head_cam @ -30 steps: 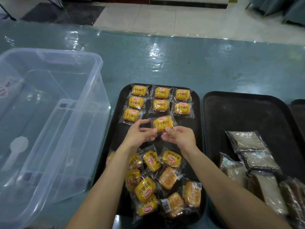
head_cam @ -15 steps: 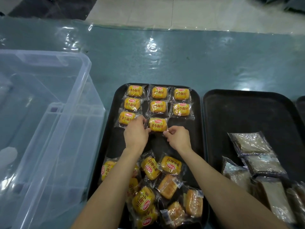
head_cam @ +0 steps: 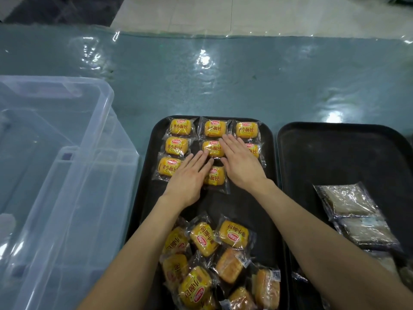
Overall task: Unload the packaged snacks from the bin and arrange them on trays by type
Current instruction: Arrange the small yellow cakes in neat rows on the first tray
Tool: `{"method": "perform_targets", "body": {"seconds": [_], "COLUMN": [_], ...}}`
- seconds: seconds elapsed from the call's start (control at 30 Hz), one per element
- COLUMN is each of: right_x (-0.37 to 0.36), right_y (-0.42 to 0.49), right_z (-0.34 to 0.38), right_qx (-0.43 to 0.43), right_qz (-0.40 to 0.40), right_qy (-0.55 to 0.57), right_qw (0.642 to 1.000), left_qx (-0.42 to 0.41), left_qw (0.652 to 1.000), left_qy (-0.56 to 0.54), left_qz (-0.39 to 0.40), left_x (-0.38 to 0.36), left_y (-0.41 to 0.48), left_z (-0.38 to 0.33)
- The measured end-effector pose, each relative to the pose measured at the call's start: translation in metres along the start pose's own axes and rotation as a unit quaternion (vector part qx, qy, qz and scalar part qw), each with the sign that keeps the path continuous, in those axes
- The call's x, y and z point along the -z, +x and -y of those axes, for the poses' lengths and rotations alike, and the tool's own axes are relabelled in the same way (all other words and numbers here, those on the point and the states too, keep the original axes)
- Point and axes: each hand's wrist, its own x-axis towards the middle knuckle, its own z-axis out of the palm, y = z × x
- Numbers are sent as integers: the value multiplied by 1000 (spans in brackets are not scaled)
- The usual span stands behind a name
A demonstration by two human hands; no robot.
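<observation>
Half a second ago both hands pinched the corners of a yellow pack; now they have let go and lie flat. The left hand is palm down, fingers straight and close together, with its fingertips reaching the middle pack of the second row. The right hand is also flat, fingers straight and slightly fanned, and covers much of the second row's right-hand pack. The released pack lies on the black left tray in the gap between the two hands, its left part hidden by the left hand.

Each pack bears 小面包 in red and a red oval logo whose lettering is too small to read. They are small squarish buns sealed in clear crinkled wrappers with a yellow printed face.

Eight packs lie in rows: three beyond the fingertips, three under and beside the fingers, and two nearer the palms. Behind the wrists, between the forearms, a loose heap of the same packs lies jumbled. At least eight show, and overlap may hide more.

Outward of the right forearm, the right tray holds brownish-grey packs in clear film, two plain to see and others cut off by the frame edge. Outward of the left hand stands one clear plastic bin.
</observation>
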Motion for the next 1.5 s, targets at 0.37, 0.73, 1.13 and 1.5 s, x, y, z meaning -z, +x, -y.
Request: {"method": "perform_targets", "body": {"seconds": [0.37,0.73,1.13,1.5], "right_x": [-3,8,20,16], "right_y": [2,-96,-134,-145], "right_z": [7,18,4,8], "right_qx": [5,-81,-160,-132], "right_qz": [20,-85,243,251], "right_qy": [-17,107,193,151], "right_qw": [1000,987,937,947], "left_qx": [19,-18,50,-6], "left_qw": [999,996,993,999], "left_qy": [-11,-39,-5,28], "left_qz": [30,-79,-111,-34], "left_x": [21,-3,-17,-40], "left_y": [13,-27,-20,-29], "left_z": [-4,-25,-30,-45]}}
